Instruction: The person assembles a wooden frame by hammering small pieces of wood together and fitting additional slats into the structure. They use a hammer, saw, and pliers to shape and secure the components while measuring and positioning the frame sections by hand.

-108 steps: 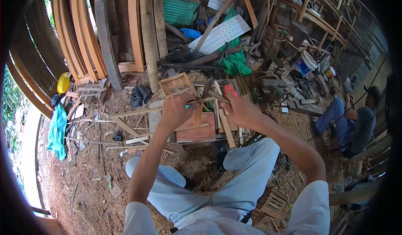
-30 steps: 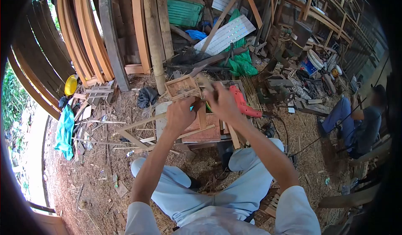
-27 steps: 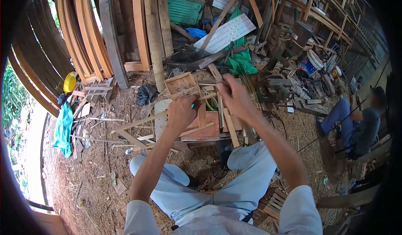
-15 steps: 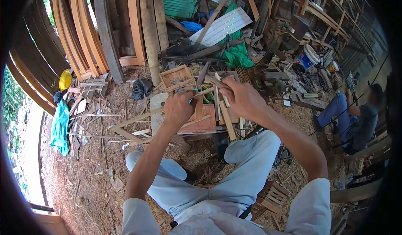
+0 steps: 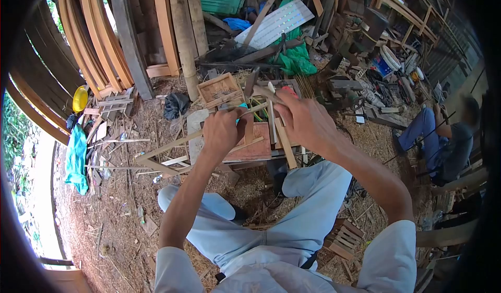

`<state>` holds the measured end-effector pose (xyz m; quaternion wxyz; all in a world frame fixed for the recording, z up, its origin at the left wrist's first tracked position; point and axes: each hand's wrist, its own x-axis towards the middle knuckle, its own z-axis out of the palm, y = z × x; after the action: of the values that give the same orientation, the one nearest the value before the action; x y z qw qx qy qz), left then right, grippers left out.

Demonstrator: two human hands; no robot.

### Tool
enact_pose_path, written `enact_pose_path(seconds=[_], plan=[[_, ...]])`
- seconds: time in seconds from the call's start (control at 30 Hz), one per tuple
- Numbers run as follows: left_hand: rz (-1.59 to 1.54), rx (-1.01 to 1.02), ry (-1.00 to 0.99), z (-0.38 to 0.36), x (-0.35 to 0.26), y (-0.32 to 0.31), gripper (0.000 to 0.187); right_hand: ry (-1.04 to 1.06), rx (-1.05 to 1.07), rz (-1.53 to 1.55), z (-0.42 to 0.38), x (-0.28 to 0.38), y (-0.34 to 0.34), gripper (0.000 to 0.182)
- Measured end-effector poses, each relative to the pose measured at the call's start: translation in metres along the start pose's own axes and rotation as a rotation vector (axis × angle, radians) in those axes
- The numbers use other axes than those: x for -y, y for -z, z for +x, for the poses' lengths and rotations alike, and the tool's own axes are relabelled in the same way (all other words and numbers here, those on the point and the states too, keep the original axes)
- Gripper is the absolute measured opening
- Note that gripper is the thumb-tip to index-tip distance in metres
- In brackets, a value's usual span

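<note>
My right hand (image 5: pixel 309 120) is closed around the wooden handle of a hammer (image 5: pixel 251 81). The dark hammer head points away from me, above and to the right of my left hand. My left hand (image 5: pixel 221 130) pinches a thin wooden strip (image 5: pixel 177 148) over a low workbench (image 5: pixel 250 152). At its left end the strip meets another piece at an angle. Whether a nail sits between my left fingers cannot be made out. Beneath my right hand, a pale wooden slat (image 5: pixel 285 144) leans against the bench edge.
A shallow wooden box (image 5: pixel 219 88) rests at the bench's far side. A black plastic bag (image 5: pixel 176 108) lies on the shaving-covered ground. To the right sits another person (image 5: pixel 453 147). Tall planks (image 5: pixel 167 29) stand at the back left, and a slatted wooden piece (image 5: pixel 344 238) lies by my right leg.
The hammer head has risen and swung away from the strip, its handle tilting with my right hand. My left hand stays on the strip. The view has shifted slightly.
</note>
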<state>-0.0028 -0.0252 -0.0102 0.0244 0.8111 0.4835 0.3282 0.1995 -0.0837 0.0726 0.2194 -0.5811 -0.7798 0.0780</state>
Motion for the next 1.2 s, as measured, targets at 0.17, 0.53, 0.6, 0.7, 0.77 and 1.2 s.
enact_pose_path(seconds=[0.17,0.53,0.6,0.7,0.77,1.2], plan=[[-0.070,-0.044,-0.032,0.000,0.002,-0.001,0.015,0.049,0.024,-0.062,0.003,-0.001,0.001,0.017],[0.013,0.016,0.016,0.001,0.002,-0.004,0.015,-0.023,0.082,-0.037,-0.001,0.003,0.000,0.017],[-0.009,-0.009,-0.039,0.003,0.001,0.000,0.015,-0.005,0.054,-0.048,0.003,-0.001,0.001,0.018],[-0.046,-0.083,-0.076,0.001,0.002,-0.002,0.015,0.029,-0.015,-0.012,0.005,0.000,0.002,0.019],[0.044,0.012,-0.030,0.002,0.004,-0.004,0.019,0.049,-0.060,0.048,0.005,0.000,0.000,0.020],[-0.072,-0.011,0.038,0.002,0.003,-0.006,0.019,-0.026,0.079,-0.033,0.007,0.003,0.008,0.018]])
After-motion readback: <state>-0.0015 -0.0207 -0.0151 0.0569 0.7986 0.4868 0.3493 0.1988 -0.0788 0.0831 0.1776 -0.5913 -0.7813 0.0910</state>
